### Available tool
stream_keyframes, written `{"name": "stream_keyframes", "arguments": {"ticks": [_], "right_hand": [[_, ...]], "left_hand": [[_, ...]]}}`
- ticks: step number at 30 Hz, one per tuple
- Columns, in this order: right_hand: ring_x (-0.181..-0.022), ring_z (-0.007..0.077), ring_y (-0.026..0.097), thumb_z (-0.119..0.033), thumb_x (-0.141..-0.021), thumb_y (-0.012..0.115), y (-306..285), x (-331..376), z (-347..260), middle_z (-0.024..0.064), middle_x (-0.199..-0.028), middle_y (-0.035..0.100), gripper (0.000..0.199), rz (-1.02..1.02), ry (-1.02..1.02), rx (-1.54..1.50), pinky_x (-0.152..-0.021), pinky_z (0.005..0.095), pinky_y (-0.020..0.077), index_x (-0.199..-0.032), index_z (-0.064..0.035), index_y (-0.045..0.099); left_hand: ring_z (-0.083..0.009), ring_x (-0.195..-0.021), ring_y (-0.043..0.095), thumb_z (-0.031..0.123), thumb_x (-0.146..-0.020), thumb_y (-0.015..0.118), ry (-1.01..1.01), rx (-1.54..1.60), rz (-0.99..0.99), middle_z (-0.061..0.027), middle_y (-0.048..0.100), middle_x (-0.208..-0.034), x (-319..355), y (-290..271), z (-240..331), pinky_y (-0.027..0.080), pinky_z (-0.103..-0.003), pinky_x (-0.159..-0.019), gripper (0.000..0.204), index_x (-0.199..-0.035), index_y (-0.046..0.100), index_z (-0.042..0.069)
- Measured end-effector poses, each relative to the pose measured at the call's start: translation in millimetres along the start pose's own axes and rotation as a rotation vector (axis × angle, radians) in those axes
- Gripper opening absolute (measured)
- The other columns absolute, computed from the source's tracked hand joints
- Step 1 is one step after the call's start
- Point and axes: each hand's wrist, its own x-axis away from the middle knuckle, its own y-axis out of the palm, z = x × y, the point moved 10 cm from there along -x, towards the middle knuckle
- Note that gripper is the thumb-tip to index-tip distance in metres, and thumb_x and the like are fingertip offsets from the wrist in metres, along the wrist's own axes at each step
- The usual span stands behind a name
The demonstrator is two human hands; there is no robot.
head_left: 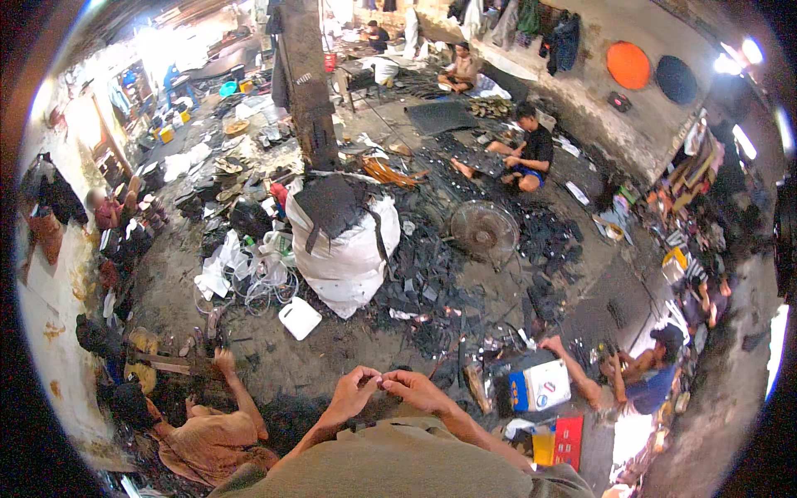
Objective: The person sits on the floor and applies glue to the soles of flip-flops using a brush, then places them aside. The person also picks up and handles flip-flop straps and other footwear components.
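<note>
My left hand (351, 393) and my right hand (418, 390) meet in front of my chest, just above my olive-coloured shirt. Their fingertips touch around something very small and dark at the point where they join; I cannot tell what it is. Both hands have the fingers curled in a pinch. Below them lies dark, littered floor with black scraps.
A big white sack (344, 241) full of black pieces stands ahead, beside a dark post (303, 83). A white jerrycan (300, 318) and a floor fan (484, 230) lie nearby. Several people sit working: one at lower left (212, 436), one at right (639, 382), others farther back (527, 149).
</note>
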Motion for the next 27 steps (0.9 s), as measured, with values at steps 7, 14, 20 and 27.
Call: {"name": "stream_keyframes", "arguments": {"ticks": [7,14,20,27], "right_hand": [[-0.104,0.0101,0.059,-0.033,-0.107,0.057,-47,-85,-34,0.0001,-0.115,0.067,0.039,-0.177,-0.002,-0.052,-0.094,0.0287,0.0477,-0.131,-0.0037,0.064],[-0.096,0.0087,0.057,-0.029,-0.108,0.056,-47,-126,-44,-0.0016,-0.109,0.067,0.038,-0.356,0.093,0.03,-0.088,0.027,0.0472,-0.129,0.0006,0.063],[-0.101,0.0098,0.059,-0.026,-0.108,0.054,-29,-155,-47,0.0008,-0.114,0.067,0.034,-0.519,0.133,0.14,-0.093,0.0283,0.048,-0.13,-0.0017,0.064],[-0.104,0.0132,0.061,-0.026,-0.106,0.057,-7,-205,-47,0.0033,-0.115,0.068,0.035,-0.572,0.106,0.209,-0.092,0.0311,0.0502,-0.13,-0.0017,0.063]], "left_hand": [[-0.0195,-0.088,0.067,0.027,-0.1,0.066,-0.013,-0.046,0.156,-0.0109,0.072,-0.1,-69,-39,35,0.053,-0.035,-0.079,0.026,-0.111,0.068,0.004],[-0.0157,-0.094,0.068,0.019,-0.1,0.064,-0.168,0.237,0.361,-0.0083,0.072,-0.1,-72,-45,3,0.055,-0.031,-0.083,0.023,-0.112,0.066,0.0],[-0.0154,-0.091,0.067,0.018,-0.1,0.066,-0.196,0.319,0.515,-0.0077,0.073,-0.1,-65,-58,-11,0.054,-0.031,-0.08,0.022,-0.111,0.066,-0.001],[-0.0164,-0.091,0.068,0.022,-0.102,0.065,-0.212,0.383,0.615,-0.0088,0.073,-0.099,-82,-89,-45,0.054,-0.033,-0.082,0.023,-0.111,0.066,0.0]]}}
